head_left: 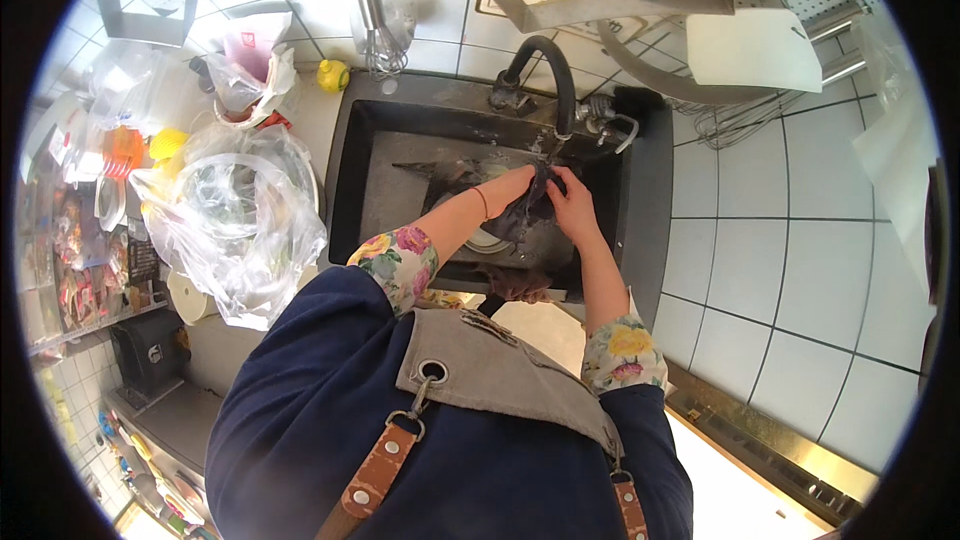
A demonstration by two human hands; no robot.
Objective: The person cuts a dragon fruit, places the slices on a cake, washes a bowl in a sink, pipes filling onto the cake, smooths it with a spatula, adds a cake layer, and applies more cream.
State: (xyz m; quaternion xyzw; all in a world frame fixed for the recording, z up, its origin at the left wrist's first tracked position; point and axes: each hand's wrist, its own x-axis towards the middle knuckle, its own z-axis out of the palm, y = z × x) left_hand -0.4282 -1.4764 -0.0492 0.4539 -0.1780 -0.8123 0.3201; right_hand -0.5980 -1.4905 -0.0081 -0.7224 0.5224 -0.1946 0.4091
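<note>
A dark grey wet cloth (pixel 520 216) is bunched up between my two hands over the sink (pixel 640 210), just below the mouth of the black faucet (pixel 564 90). My left hand (pixel 516 183) grips its upper part, the fingers partly hidden by the folds. From the other side my right hand (pixel 573 206) pinches the cloth with thumb and fingers. Beneath the cloth, a pale round dish (pixel 486 240) shows in part on the sink bottom. Left of it lies a dark flat piece (pixel 412 169) with a pointed end, its kind unclear.
A brown cloth (pixel 515 285) hangs on the sink's front edge. On the left counter stand a bowl-like container covered by a clear plastic bag (pixel 240 210) and a yellow bottle (pixel 333 76). Whisks (pixel 385 48) and metal rings (pixel 690 90) hang along the back wall.
</note>
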